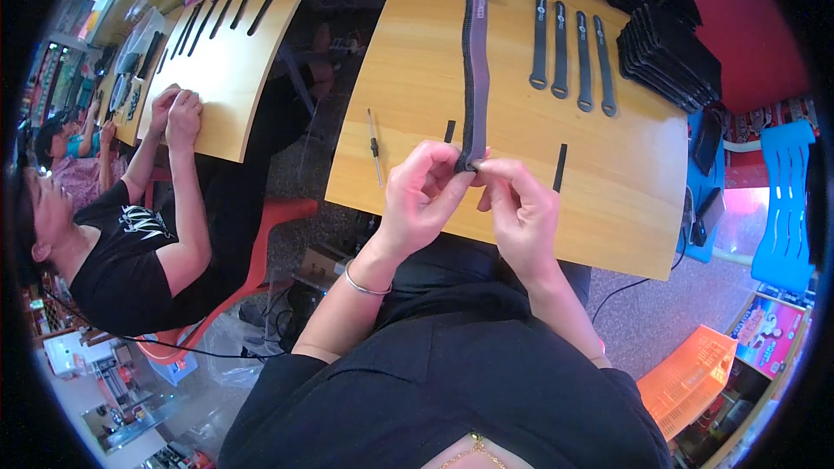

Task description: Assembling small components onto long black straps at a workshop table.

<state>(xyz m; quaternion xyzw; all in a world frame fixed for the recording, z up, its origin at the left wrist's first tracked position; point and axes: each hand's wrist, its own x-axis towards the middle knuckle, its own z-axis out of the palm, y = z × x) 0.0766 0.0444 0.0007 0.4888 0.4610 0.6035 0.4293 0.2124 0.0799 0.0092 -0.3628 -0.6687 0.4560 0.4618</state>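
Observation:
A long dark grey and black strap [477, 69], probably a hook-and-loop strap, runs away from me over the wooden table [391, 61]. My left hand [420, 195] pinches the strap's near end between thumb and fingers. Thumb and forefinger of my right hand [526, 208] close on the same end from the other side. What lies between the fingertips is partly hidden. A short black strip [560, 167] lies beyond my right hand and another black strip [450, 131] beyond my left. To the left rests a thin pen-like tool [374, 146].
Several finished-looking grey straps [560, 50] with rounded ends lie in a row at the far right, beside a stack of folded black straps [669, 56]. A blue chair [782, 208] and an orange crate [686, 382] stand right. At left a co-worker [139, 234] sits at another table [226, 61].

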